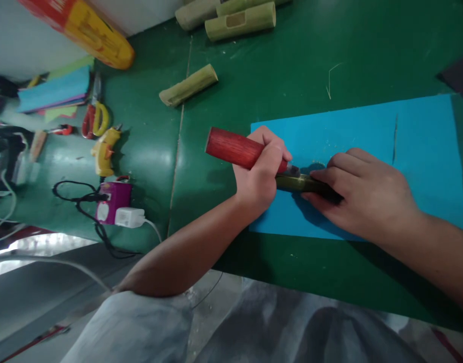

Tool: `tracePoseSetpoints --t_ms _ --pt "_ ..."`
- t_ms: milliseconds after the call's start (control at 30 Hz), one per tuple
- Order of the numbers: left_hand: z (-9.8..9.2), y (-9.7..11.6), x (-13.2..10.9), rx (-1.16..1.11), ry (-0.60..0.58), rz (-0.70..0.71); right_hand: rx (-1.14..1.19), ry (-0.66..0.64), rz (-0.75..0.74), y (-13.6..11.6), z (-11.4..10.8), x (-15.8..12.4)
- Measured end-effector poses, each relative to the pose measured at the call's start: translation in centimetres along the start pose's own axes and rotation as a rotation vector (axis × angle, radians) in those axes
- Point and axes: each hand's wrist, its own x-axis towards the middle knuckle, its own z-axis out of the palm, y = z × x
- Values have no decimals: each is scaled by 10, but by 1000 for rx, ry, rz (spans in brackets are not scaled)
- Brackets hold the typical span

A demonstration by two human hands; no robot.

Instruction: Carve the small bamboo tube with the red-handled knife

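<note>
My left hand (258,174) is closed round a carving tool (235,147) with a thick red wooden handle. The tool's short metal tip touches or hovers just over a dark green bamboo piece (292,182); I cannot tell which. From the other end, my right hand (367,186) grips this bamboo between thumb and fingers, hiding much of that end. Under both hands lies a bright blue sheet (424,196), with fine shavings (332,146) and a thin dark sliver (395,138) on it.
On the green table (140,131) lie a short bamboo tube (189,85), a bamboo tube with a cut-out window (254,25), scissors (99,113), a yellow tool (106,151) and coloured papers (55,88). A purple power adapter (114,194) with cords stands near the left front edge.
</note>
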Motion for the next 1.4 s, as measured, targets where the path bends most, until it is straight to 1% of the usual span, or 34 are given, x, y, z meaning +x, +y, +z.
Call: tracePoseSetpoints --t_ms 100,167,233,333,400,500,633,733,900,967,1000,1067,1200,1267,1400 --pt "-3 -3 1 -61 -35 55 -10 27 -22 0 0 -1" --pt "-3 -3 1 -78 -35 54 -12 27 -26 0 0 -1" --pt "-2 -3 1 -78 -18 45 -7 28 -24 0 1 -1" --pt "1 -1 0 -33 55 39 2 55 -17 0 1 -1" --pt "3 -1 0 -16 96 44 -1 51 -12 -1 1 0" --pt "4 1 -1 -26 89 45 -8 27 -2 0 0 0" --pt "3 4 -2 -17 77 7 21 5 8 1 1 -1" --pt "2 2 -1 -19 49 17 33 -10 15 1 1 -1" --pt "-4 -4 2 -55 -92 42 9 37 -38 2 0 0" --pt "-4 -4 3 -79 -124 44 8 31 -50 2 0 -1" --pt "-4 -3 2 -85 -123 40 7 24 -46 3 0 -1" --pt "-1 0 1 -79 -77 34 7 25 -37 3 0 -1" --pt "4 5 -1 -3 59 30 17 21 -12 1 0 0" --pt "5 6 -1 12 71 23 36 30 1 0 -1 0" --pt "7 7 -2 -14 59 -6 71 27 13 0 0 0"
